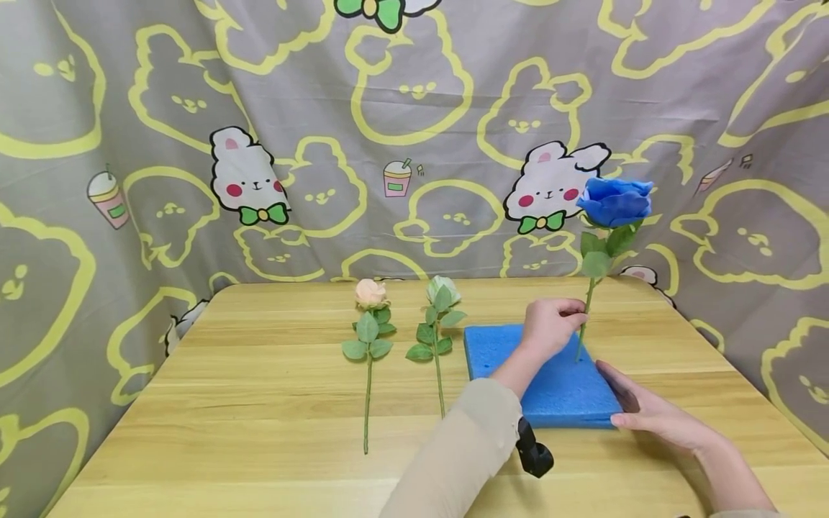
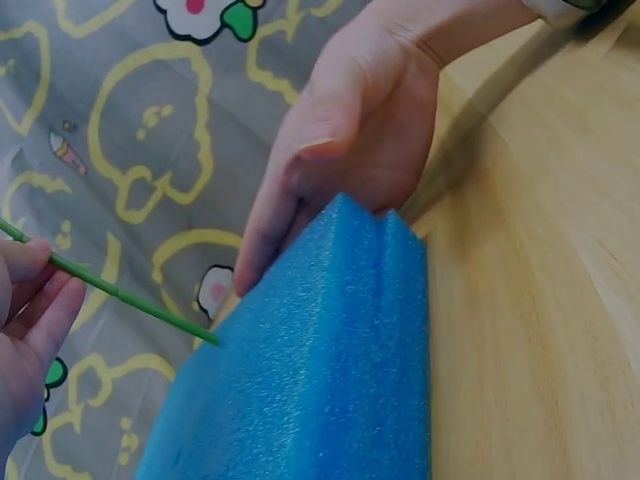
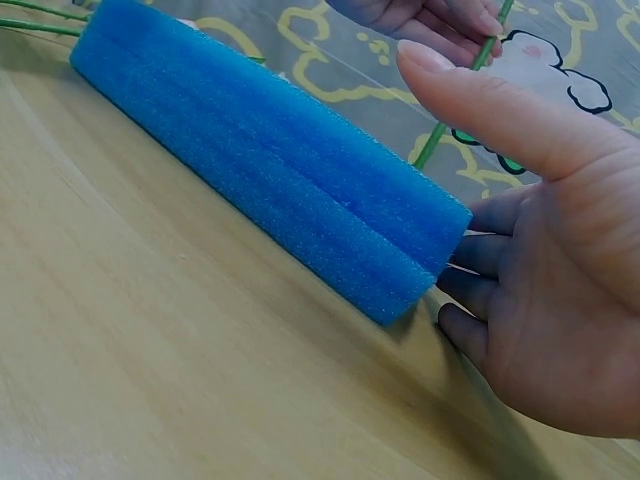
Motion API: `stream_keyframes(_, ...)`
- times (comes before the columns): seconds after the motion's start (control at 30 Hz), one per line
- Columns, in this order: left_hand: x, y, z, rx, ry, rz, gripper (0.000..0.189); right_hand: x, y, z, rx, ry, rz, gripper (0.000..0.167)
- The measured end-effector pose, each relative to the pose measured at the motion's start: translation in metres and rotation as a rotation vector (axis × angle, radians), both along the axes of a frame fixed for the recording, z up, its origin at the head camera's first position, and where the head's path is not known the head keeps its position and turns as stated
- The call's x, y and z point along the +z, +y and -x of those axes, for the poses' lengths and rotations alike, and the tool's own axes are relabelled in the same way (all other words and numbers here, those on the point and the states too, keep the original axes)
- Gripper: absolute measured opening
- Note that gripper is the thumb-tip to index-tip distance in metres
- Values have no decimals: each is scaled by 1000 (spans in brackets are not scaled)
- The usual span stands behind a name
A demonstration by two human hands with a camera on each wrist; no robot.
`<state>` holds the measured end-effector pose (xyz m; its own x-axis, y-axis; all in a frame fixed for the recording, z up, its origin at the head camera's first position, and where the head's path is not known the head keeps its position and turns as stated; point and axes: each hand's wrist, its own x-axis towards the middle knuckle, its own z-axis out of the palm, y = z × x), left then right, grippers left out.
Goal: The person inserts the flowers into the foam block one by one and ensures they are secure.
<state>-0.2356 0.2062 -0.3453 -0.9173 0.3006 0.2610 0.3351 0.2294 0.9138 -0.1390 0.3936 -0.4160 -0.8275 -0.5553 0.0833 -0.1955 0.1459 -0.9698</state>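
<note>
My left hand [image 1: 550, 327] pinches the green stem [image 1: 589, 302] of a blue rose [image 1: 615, 203] between thumb and fingers. The rose stands nearly upright, and its lower end meets the top of a blue foam block [image 1: 557, 392]. In the left wrist view the stem [image 2: 150, 307] slants down to the foam surface. Along the block's right side lies my right hand [image 1: 654, 414], fingers extended against the edge and thumb by the front corner. The right wrist view shows its thumb [image 3: 500, 110] raised above the foam, not curled round it.
Left of the block, a pale green rose [image 1: 443, 291] and a peach rose [image 1: 370, 293] lie on the wooden table [image 1: 259, 403], stems toward the front. Behind the table hangs a grey patterned curtain [image 1: 311, 108]. A black strap [image 1: 534, 450] hangs from the left wrist.
</note>
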Motion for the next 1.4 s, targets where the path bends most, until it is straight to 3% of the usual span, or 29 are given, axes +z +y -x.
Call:
stream_keyframes(0.27,-2,6,-1,15,12,-14,8,-1,-2,1,2,-26,-1,78)
stream_keyframes(0.57,-7,9,-3,33,113,114,8,-3,-1,1,-11,-21,-23,77)
stream_keyframes(0.83,-12,11,-7,15,112,212,8,-1,-1,-2,-52,-52,-63,77)
stream_keyframes(1.13,-16,11,-8,-2,132,246,8,-3,2,-3,-38,-36,-29,76)
stream_keyframes(1.4,-19,11,-7,2,66,254,7,-2,1,-2,-30,-19,-23,76)
